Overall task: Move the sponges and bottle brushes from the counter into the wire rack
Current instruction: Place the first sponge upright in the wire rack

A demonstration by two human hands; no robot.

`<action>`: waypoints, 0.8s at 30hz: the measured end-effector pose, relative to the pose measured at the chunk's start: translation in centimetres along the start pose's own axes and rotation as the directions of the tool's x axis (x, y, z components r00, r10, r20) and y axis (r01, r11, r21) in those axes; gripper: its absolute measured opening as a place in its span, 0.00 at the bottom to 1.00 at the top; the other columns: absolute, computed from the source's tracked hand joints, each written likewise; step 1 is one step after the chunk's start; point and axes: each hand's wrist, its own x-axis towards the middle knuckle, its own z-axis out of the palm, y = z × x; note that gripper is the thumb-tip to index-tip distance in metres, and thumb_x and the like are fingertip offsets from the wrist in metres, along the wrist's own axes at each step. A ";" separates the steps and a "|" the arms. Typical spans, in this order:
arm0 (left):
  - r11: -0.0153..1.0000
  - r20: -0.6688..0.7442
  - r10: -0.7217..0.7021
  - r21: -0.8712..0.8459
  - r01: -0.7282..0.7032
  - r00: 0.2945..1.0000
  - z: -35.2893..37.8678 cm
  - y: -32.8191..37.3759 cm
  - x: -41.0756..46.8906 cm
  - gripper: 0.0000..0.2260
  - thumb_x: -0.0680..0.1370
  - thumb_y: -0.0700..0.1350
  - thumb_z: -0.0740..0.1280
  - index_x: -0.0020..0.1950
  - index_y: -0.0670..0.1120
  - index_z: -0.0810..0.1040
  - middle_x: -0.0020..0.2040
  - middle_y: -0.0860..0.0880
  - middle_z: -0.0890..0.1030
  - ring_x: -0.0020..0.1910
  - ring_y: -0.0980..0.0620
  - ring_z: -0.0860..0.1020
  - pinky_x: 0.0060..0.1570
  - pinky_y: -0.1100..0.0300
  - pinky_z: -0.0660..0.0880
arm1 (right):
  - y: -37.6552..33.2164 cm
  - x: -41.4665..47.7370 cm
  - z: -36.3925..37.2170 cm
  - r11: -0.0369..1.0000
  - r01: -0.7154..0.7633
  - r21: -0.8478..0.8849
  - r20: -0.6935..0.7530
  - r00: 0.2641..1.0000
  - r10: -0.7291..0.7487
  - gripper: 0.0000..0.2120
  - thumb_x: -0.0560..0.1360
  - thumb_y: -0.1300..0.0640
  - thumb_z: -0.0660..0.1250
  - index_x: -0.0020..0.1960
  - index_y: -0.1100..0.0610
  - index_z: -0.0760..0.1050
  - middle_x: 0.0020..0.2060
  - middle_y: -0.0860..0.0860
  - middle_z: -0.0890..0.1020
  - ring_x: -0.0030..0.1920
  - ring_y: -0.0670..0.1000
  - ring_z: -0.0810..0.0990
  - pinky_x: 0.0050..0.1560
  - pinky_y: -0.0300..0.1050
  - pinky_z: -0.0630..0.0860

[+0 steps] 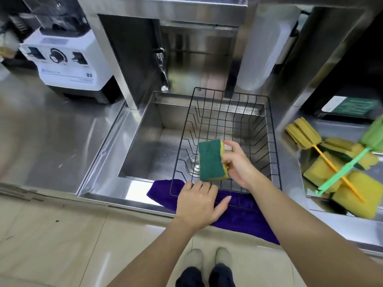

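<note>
A black wire rack [267,129] sits across the right part of the sink. My right hand [238,164] holds a green-and-yellow sponge [211,160] upright over the rack's near half. My left hand [196,204] rests on the rack's front rim and the purple cloth, holding nothing. On the counter to the right lie several yellow sponges [358,195], with a yellow bottle brush [304,132] and a green bottle brush [373,135] crossed over them.
A purple cloth [244,216] hangs over the sink's front edge under the rack. The steel sink [149,141] has a tap [161,67] at its back left. A white blender base [68,61] stands on the left counter.
</note>
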 end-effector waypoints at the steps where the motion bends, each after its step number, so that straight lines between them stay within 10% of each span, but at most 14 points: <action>1: 1.000 0.000 -0.003 -0.001 0.003 1.000 0.0 0.0 0.0 0.22 0.79 0.58 0.57 0.33 0.45 0.74 0.28 0.49 0.73 0.29 0.48 0.72 0.32 0.57 0.65 | 0.6 0.3 0.1 0.997 -0.035 -0.073 0.004 0.999 0.035 0.31 0.71 0.73 0.53 0.70 0.53 0.62 0.45 0.53 0.74 0.44 0.51 0.75 0.43 0.50 0.76; 7: 1.000 -0.008 -0.013 -0.012 0.013 1.000 0.3 0.0 -0.2 0.21 0.78 0.58 0.58 0.34 0.46 0.75 0.29 0.49 0.75 0.30 0.48 0.73 0.34 0.56 0.67 | 1.1 1.2 1.0 0.938 -0.154 -0.310 0.071 0.980 0.184 0.20 0.71 0.51 0.67 0.62 0.43 0.69 0.54 0.48 0.77 0.54 0.50 0.75 0.49 0.52 0.73; 13: 1.000 0.021 -0.001 0.005 0.001 1.000 0.1 0.0 -0.1 0.20 0.78 0.58 0.58 0.34 0.46 0.75 0.29 0.49 0.74 0.30 0.49 0.72 0.33 0.56 0.66 | 0.8 2.1 0.9 0.913 -0.164 -0.374 -0.018 0.985 0.169 0.18 0.70 0.71 0.65 0.60 0.62 0.72 0.48 0.57 0.79 0.43 0.52 0.78 0.44 0.49 0.79; 16: 1.000 0.014 -0.001 0.003 0.001 1.000 0.1 0.0 -0.1 0.21 0.78 0.58 0.57 0.33 0.46 0.74 0.29 0.49 0.74 0.30 0.49 0.72 0.33 0.56 0.66 | 1.0 2.5 0.7 0.921 -0.125 -0.368 -0.031 0.992 0.122 0.22 0.70 0.72 0.64 0.61 0.58 0.69 0.50 0.55 0.79 0.50 0.55 0.78 0.55 0.56 0.77; 24: 1.000 0.013 0.004 0.006 -0.004 1.000 0.1 0.0 -0.1 0.20 0.78 0.57 0.59 0.34 0.45 0.75 0.29 0.49 0.74 0.30 0.49 0.72 0.33 0.56 0.66 | 1.0 2.3 1.0 0.851 -0.059 -0.521 0.079 0.990 0.116 0.22 0.72 0.67 0.67 0.62 0.51 0.68 0.53 0.54 0.78 0.50 0.53 0.79 0.47 0.51 0.80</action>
